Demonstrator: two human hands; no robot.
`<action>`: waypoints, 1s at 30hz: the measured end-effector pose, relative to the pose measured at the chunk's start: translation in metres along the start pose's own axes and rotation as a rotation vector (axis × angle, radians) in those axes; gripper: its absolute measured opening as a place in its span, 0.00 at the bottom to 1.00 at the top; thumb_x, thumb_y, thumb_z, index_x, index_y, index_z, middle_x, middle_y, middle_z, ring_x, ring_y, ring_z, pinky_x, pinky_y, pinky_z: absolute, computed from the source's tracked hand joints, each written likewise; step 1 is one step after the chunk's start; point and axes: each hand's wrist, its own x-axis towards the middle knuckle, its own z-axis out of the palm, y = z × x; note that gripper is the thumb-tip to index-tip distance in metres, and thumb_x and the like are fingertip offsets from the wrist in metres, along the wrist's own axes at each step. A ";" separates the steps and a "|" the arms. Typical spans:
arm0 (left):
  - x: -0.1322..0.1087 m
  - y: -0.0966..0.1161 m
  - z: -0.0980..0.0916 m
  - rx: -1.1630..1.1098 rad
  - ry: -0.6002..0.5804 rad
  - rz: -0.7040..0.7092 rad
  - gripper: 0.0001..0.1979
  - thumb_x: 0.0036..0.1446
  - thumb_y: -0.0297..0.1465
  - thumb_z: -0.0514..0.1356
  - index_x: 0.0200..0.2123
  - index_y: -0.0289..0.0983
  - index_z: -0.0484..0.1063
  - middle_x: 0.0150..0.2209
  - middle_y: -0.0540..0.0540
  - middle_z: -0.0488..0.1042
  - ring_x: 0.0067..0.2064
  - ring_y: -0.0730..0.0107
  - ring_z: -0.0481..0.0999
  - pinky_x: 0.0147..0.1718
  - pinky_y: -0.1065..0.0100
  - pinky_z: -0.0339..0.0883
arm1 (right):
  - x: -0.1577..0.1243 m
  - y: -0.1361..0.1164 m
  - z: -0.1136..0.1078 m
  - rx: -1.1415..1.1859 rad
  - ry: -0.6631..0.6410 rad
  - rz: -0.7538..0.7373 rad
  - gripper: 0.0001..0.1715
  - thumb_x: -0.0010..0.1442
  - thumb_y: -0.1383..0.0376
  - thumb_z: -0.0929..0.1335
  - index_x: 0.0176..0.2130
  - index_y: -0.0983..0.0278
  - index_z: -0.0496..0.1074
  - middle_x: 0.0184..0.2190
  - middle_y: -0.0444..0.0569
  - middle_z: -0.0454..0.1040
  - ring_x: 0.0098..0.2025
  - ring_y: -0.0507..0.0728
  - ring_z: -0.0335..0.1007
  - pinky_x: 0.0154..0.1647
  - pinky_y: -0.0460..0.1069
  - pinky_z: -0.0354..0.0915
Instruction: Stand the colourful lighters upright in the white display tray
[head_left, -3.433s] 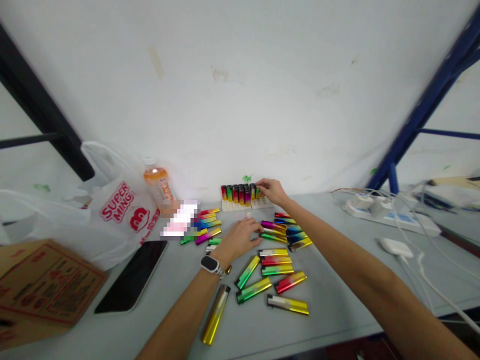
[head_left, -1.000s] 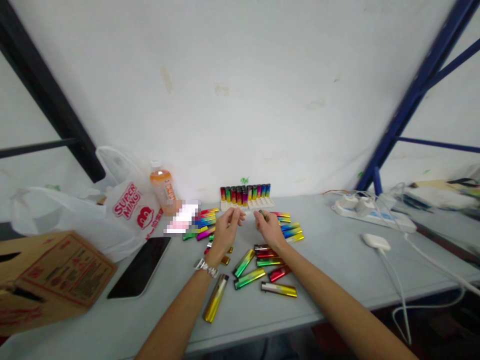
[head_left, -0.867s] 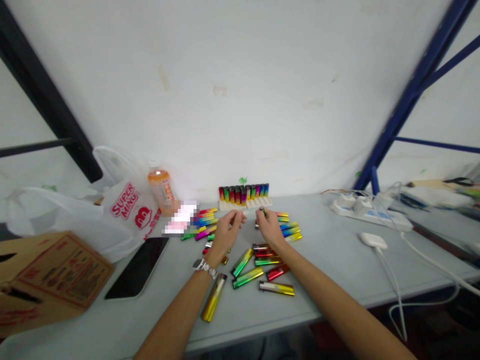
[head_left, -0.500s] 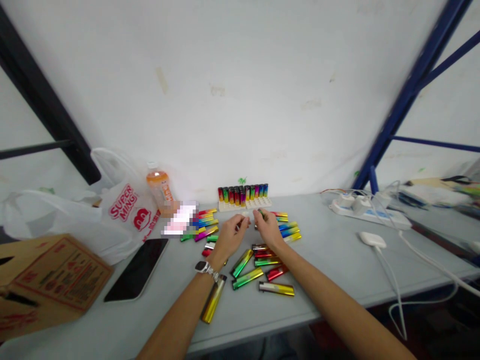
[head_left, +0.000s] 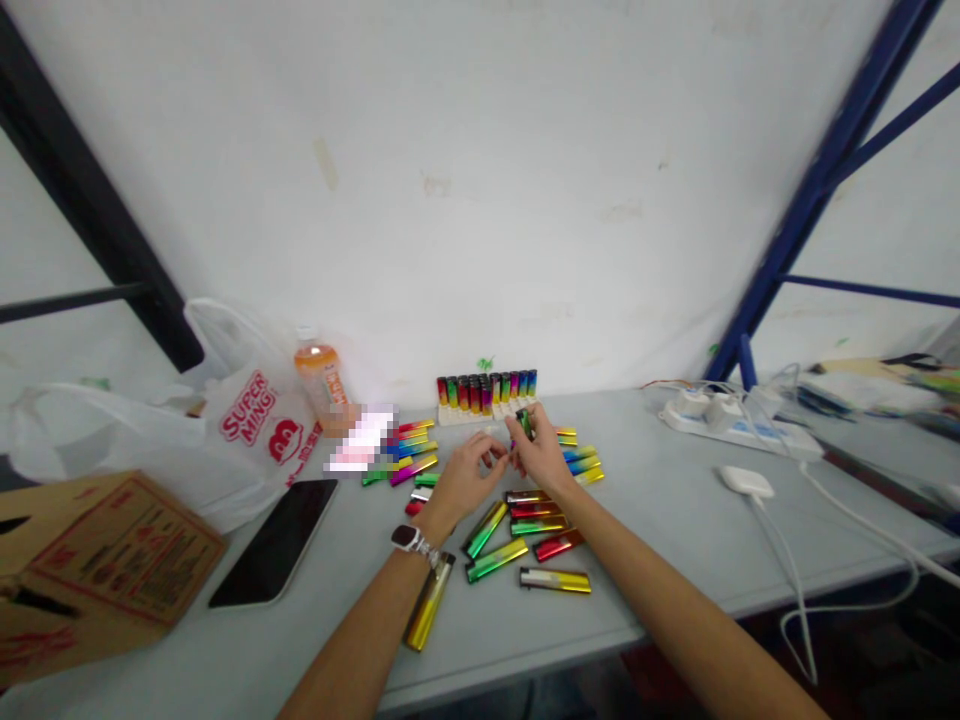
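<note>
A white, stained wall rises right behind the rack, and a grey table runs out from the rack toward me. A blue frame slants up far right of the rack, and a black beam slants far left of it. Left of the rack slumps a white bag with red print. Further left of it and nearer me sits a cardboard box. A dark phone lies flat, left of the rack and well in front of it. A power strip lies well to the right of the rack, with a white charger just in front of the strip. An orange bottle stands upright to the rack's left, near the wall. The rack holds a row of lighters standing on end. Loose lighters lie flat in front of it, and a gold lighter lies furthest from it.

My right hand is just in front of the rack, its fingers pinched tight on a green lighter held nearly upright, close to the rack's front edge. My left hand, with a watch at the wrist, is beside it, fingers curled in with their tips meeting my right hand; I cannot tell whether they grip anything
</note>
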 end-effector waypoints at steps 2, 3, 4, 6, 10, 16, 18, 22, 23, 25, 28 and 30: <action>0.001 -0.002 0.000 0.045 -0.042 0.038 0.05 0.60 0.29 0.57 0.38 0.39 0.73 0.39 0.47 0.74 0.37 0.68 0.73 0.40 0.66 0.68 | 0.003 -0.003 -0.006 -0.023 -0.027 -0.016 0.20 0.61 0.47 0.64 0.42 0.60 0.66 0.24 0.41 0.66 0.23 0.53 0.65 0.24 0.47 0.64; 0.002 -0.003 0.000 0.075 -0.057 0.058 0.06 0.60 0.29 0.57 0.40 0.39 0.73 0.41 0.46 0.74 0.39 0.66 0.73 0.43 0.64 0.68 | 0.005 -0.004 -0.009 -0.055 -0.020 -0.053 0.21 0.62 0.47 0.64 0.44 0.60 0.68 0.28 0.43 0.68 0.27 0.54 0.68 0.27 0.48 0.66; 0.003 -0.004 0.000 0.112 -0.069 0.079 0.07 0.61 0.29 0.57 0.42 0.39 0.73 0.42 0.45 0.74 0.43 0.64 0.73 0.46 0.62 0.68 | 0.008 -0.004 -0.014 -0.100 0.001 -0.100 0.22 0.63 0.48 0.63 0.45 0.61 0.70 0.32 0.46 0.69 0.30 0.54 0.69 0.30 0.48 0.67; 0.008 -0.006 0.001 0.192 -0.109 0.126 0.09 0.62 0.29 0.56 0.45 0.40 0.73 0.45 0.44 0.74 0.48 0.61 0.72 0.53 0.58 0.65 | 0.015 -0.004 -0.023 -0.213 0.052 -0.183 0.22 0.64 0.49 0.62 0.45 0.61 0.73 0.38 0.49 0.69 0.36 0.54 0.69 0.36 0.49 0.68; 0.018 -0.010 0.009 0.293 -0.197 0.189 0.12 0.62 0.30 0.56 0.49 0.41 0.72 0.51 0.44 0.73 0.53 0.60 0.69 0.56 0.55 0.61 | 0.031 0.003 -0.040 -0.367 0.049 -0.255 0.22 0.64 0.51 0.62 0.37 0.64 0.77 0.33 0.49 0.70 0.33 0.54 0.67 0.37 0.50 0.67; 0.032 -0.007 0.024 0.278 -0.220 0.245 0.13 0.63 0.31 0.57 0.51 0.42 0.73 0.49 0.44 0.76 0.51 0.59 0.71 0.52 0.56 0.63 | 0.060 0.016 -0.054 -0.347 0.014 -0.240 0.16 0.58 0.59 0.67 0.44 0.63 0.74 0.36 0.50 0.76 0.30 0.55 0.72 0.35 0.51 0.68; 0.035 -0.005 0.025 0.281 -0.212 0.240 0.12 0.63 0.30 0.57 0.48 0.42 0.75 0.46 0.44 0.77 0.48 0.59 0.71 0.51 0.57 0.63 | 0.073 0.020 -0.056 -0.347 0.009 -0.254 0.16 0.58 0.60 0.66 0.46 0.62 0.72 0.38 0.49 0.76 0.31 0.55 0.72 0.34 0.51 0.69; 0.036 -0.005 0.022 0.319 -0.218 0.224 0.10 0.63 0.30 0.57 0.45 0.40 0.76 0.43 0.44 0.76 0.46 0.59 0.71 0.48 0.58 0.64 | 0.101 0.029 -0.057 -0.423 -0.033 -0.323 0.13 0.58 0.62 0.65 0.43 0.62 0.71 0.36 0.47 0.76 0.32 0.54 0.72 0.36 0.50 0.68; 0.036 -0.007 0.021 0.331 -0.227 0.223 0.10 0.63 0.30 0.57 0.45 0.40 0.76 0.42 0.44 0.76 0.46 0.59 0.71 0.48 0.58 0.65 | 0.107 0.031 -0.057 -0.440 -0.049 -0.331 0.12 0.58 0.63 0.65 0.43 0.62 0.71 0.35 0.47 0.76 0.32 0.54 0.72 0.37 0.50 0.68; 0.034 -0.010 0.017 0.346 -0.246 0.223 0.10 0.63 0.29 0.58 0.45 0.40 0.76 0.42 0.44 0.76 0.46 0.59 0.71 0.48 0.58 0.65 | 0.118 0.035 -0.056 -0.456 -0.083 -0.342 0.12 0.58 0.63 0.65 0.42 0.63 0.72 0.34 0.47 0.76 0.33 0.54 0.72 0.39 0.50 0.67; 0.030 -0.015 0.013 0.309 -0.263 0.219 0.10 0.62 0.27 0.57 0.46 0.39 0.75 0.42 0.44 0.76 0.46 0.60 0.72 0.49 0.59 0.66 | 0.130 0.040 -0.055 -0.461 -0.129 -0.357 0.12 0.58 0.63 0.65 0.41 0.64 0.72 0.34 0.47 0.76 0.33 0.54 0.71 0.39 0.50 0.67; 0.028 -0.017 0.011 0.243 -0.251 0.195 0.11 0.62 0.27 0.57 0.46 0.39 0.75 0.42 0.44 0.76 0.46 0.61 0.72 0.50 0.60 0.66 | 0.134 0.042 -0.055 -0.475 -0.160 -0.352 0.11 0.57 0.64 0.66 0.41 0.64 0.73 0.32 0.47 0.77 0.33 0.54 0.71 0.39 0.50 0.66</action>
